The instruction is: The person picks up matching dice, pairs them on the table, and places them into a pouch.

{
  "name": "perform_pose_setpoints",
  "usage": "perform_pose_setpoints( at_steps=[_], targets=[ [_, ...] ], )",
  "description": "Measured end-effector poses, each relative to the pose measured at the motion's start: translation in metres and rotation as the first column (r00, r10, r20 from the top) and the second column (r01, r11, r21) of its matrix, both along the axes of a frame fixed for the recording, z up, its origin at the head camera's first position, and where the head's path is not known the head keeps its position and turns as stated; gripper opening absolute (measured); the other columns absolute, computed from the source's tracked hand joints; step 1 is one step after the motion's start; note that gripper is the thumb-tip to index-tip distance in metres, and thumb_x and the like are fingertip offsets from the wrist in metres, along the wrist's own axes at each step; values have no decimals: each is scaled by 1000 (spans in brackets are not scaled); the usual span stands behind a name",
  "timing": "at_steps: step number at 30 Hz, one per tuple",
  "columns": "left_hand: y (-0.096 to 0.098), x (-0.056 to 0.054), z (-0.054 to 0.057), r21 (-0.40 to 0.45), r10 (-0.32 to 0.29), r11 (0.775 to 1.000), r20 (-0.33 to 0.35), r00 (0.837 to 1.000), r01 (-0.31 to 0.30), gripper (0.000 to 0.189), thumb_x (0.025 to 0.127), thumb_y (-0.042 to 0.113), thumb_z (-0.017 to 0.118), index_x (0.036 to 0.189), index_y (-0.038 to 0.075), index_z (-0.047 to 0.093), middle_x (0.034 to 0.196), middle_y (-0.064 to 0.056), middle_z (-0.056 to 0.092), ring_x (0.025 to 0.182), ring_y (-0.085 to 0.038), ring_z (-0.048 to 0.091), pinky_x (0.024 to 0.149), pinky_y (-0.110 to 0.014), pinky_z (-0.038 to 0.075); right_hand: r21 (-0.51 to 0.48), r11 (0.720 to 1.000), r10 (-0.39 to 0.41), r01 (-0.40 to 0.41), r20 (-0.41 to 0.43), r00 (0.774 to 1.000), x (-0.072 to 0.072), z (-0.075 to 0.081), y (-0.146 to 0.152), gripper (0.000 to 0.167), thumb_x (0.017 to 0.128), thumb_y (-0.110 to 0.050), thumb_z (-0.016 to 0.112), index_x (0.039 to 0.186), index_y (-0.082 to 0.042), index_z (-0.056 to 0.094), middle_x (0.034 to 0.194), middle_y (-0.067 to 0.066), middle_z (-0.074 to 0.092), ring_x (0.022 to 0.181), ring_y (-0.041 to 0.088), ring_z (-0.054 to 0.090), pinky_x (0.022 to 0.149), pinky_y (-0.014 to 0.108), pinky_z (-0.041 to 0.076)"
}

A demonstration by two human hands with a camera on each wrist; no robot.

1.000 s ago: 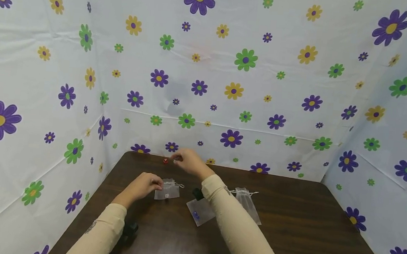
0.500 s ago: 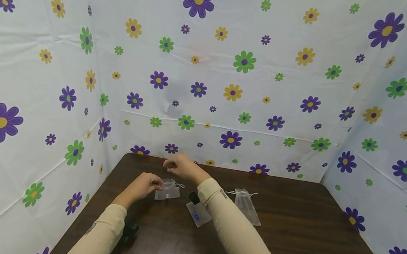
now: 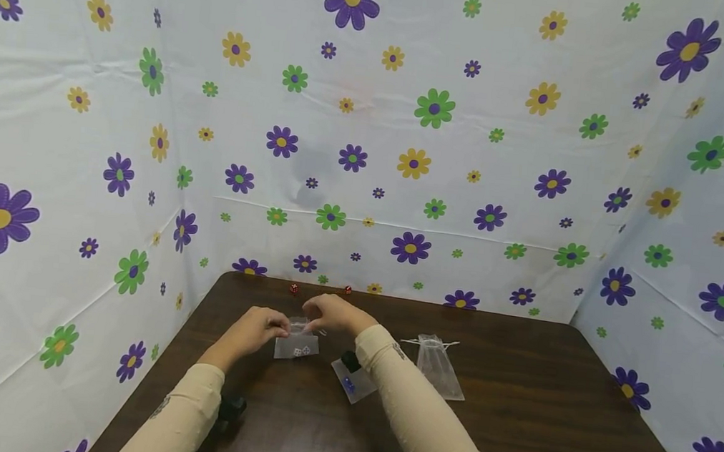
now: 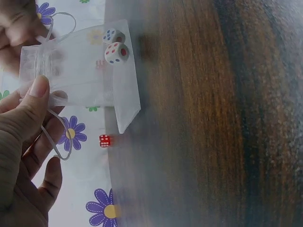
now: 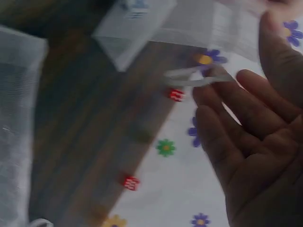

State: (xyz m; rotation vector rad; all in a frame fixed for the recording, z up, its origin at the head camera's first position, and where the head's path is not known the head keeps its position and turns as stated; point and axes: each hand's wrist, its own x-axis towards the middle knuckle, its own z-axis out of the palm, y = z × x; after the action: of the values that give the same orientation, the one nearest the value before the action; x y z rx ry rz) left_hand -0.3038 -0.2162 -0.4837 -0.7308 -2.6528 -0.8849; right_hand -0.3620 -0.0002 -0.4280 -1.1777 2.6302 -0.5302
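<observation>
My left hand [image 3: 259, 328] pinches the gathered mouth of a small sheer white drawstring bag [image 4: 78, 75] between thumb and fingers, holding it up off the table. Two white dice [image 4: 116, 53] with coloured pips lie at the bag's bottom. Across the bag's mouth is my right hand [image 3: 336, 313], its fingers apart and gently bent beside the drawstring loop [image 5: 196, 78]; nothing is seen gripped in it. At the table's back edge sit two red dice, one on the left [image 3: 294, 288] and one on the right [image 3: 348, 290].
On the dark wooden table [image 3: 533, 406], a second sheer bag [image 3: 354, 390] with blue dice lies partly under my right wrist. A third sheer bag [image 3: 440, 369] lies flat to its right. Flower-printed cloth walls [image 3: 371, 126] enclose the table's back and sides.
My right hand has come from the back edge down to the held bag. A second white die now shows inside, where one showed before. My left hand has stayed in place.
</observation>
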Motion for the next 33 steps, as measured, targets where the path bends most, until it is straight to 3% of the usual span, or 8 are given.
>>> perform_pose_setpoints(
  at_steps=[4,7,11,16,25,33],
  targets=[
    [-1,1,-2,19,24,1000,17,1000,-24,2,89,13,77,90,13,75,84,7,72,75,-7,64,71,-32,56,41,999,-11,10,17,1000,-1,-18,0,23,93,-18,76,111,-4,74,93,2,72,75,7,60,70,21,50],
    [-3,2,-3,26,40,999,22,999,-40,10,89,13,77,99,11,74,90,2,75,78,-11,68,73,-35,57,23,999,-47,47,35,998,-1,-28,1,7,95,-13,73,94,-6,76,76,-3,68,61,5,54,59,20,47],
    [-5,2,-3,40,78,996,59,995,-80,25,88,9,77,112,10,72,97,-5,76,83,-17,72,76,-39,58,-59,995,-82,86,68,994,-1,-33,2,9,97,-5,69,98,-4,78,73,-4,70,62,5,63,58,19,51],
    [-8,3,-2,54,105,992,120,987,-113,37,88,7,77,123,5,67,98,-9,77,88,-21,74,79,-42,59,-134,988,-67,79,94,993,-3,-32,5,10,96,-3,68,98,-2,78,74,-2,72,68,11,70,61,20,54],
    [-18,3,0,-5,176,984,154,972,-178,17,88,8,77,105,6,76,83,0,75,70,-12,67,65,-34,56,-136,986,-81,94,94,992,-9,-30,13,12,97,-5,68,93,-6,79,68,-6,69,62,5,64,61,21,53],
    [-28,8,3,-58,173,984,88,981,-168,4,90,11,75,90,10,79,83,1,74,69,-9,61,67,-34,56,-163,983,-66,85,120,991,-10,-29,23,12,98,-6,67,96,-4,78,70,-3,70,64,7,65,63,21,53]
  ],
)
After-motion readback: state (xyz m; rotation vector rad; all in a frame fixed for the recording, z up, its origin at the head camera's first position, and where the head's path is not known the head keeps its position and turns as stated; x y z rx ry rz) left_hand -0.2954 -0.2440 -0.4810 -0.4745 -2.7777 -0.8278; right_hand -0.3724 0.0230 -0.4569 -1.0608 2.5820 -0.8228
